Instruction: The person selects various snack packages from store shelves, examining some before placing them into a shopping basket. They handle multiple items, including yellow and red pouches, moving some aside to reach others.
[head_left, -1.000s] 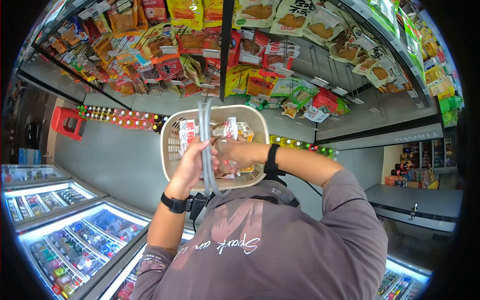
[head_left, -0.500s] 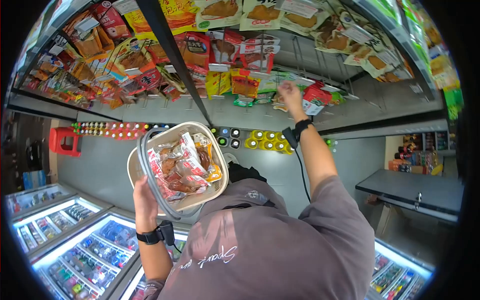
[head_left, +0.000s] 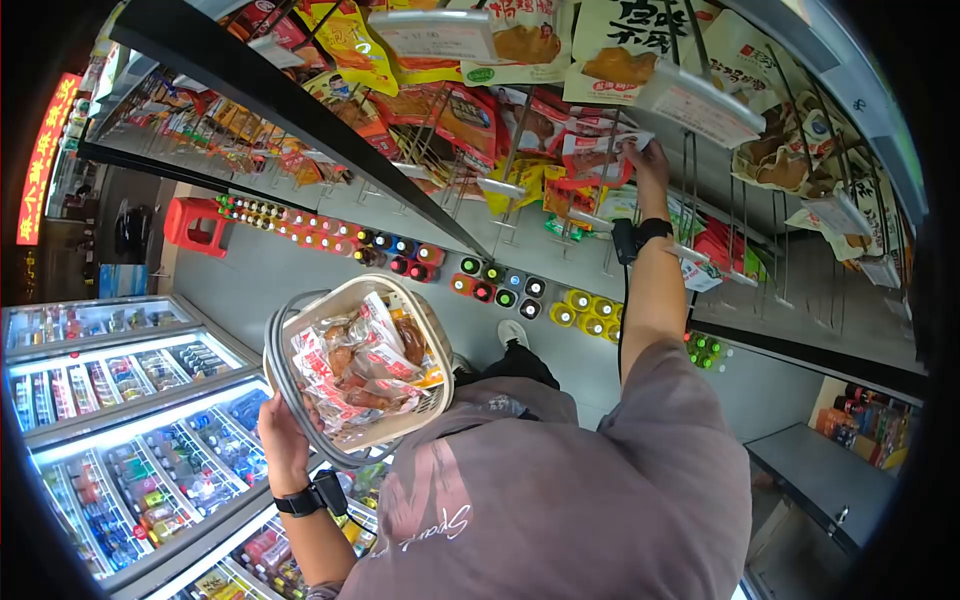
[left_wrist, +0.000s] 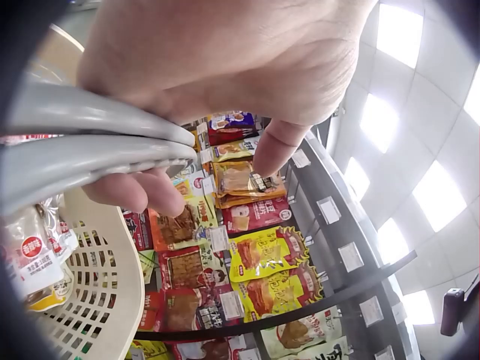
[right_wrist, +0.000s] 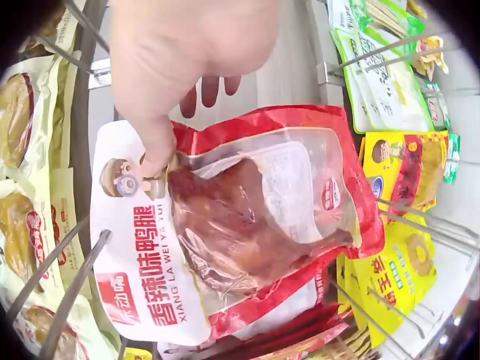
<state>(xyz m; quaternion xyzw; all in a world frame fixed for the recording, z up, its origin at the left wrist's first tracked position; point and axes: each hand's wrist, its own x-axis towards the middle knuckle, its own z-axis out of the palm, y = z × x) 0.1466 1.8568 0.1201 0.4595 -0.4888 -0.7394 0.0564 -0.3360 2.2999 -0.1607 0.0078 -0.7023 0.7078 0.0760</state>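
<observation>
My left hand (head_left: 284, 440) grips the grey handles (left_wrist: 97, 161) of a cream plastic basket (left_wrist: 120, 277), fingers curled beneath them in the left wrist view. Inside the basket lie several clear-and-red packets of browned meat (head_left: 365, 365). On the hanging snack rack, my right hand (head_left: 652, 172) pinches the upper edge of a red-and-white vacuum packet of duck leg (right_wrist: 240, 225). Its thumb presses the white printed strip while other fingers show behind the packet. Metal hooks (right_wrist: 71, 289) run beside that strip, and more red packets lie beneath it.
A black rack post (head_left: 300, 125) slants between the packets. Cream packets (right_wrist: 19, 225) and yellow packets (right_wrist: 397, 262) hang to either side. Bottles (head_left: 590, 312) line the floor below the rack. Lit drink freezers (head_left: 150, 450) stand at left, beyond them a red stool (head_left: 195, 225).
My right hand has left the basket, reached to the rack and taken hold of a duck leg packet. The basket, in my left hand, has shifted left, its packets now uncovered.
</observation>
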